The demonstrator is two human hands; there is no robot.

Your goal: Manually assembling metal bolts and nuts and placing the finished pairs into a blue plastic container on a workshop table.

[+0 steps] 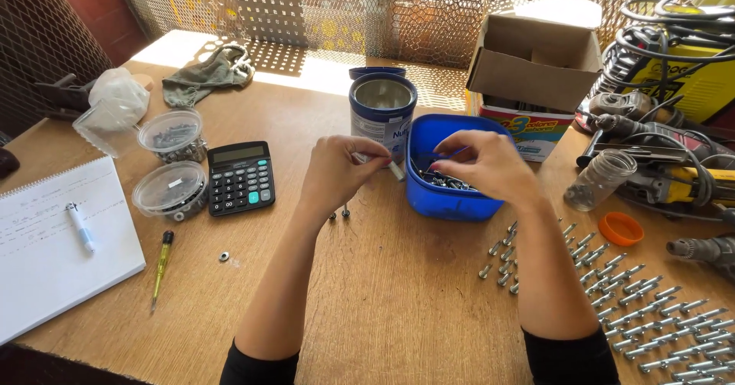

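- Left hand (335, 169) raised over table (383, 293), fingers pinched on bolt (380, 163) beside tin (382, 109).
- Right hand (486, 163) curled over blue tub (448, 194), fingertips pinched; held thing too small to tell.
- Tub full of dark screws; tin looks empty.

Glossy blue plastic tub (448, 197), metal bolts (651, 312)

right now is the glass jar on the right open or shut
Open. The glass jar lies tipped on its side with a bare mouth, and its orange lid sits apart on the table.
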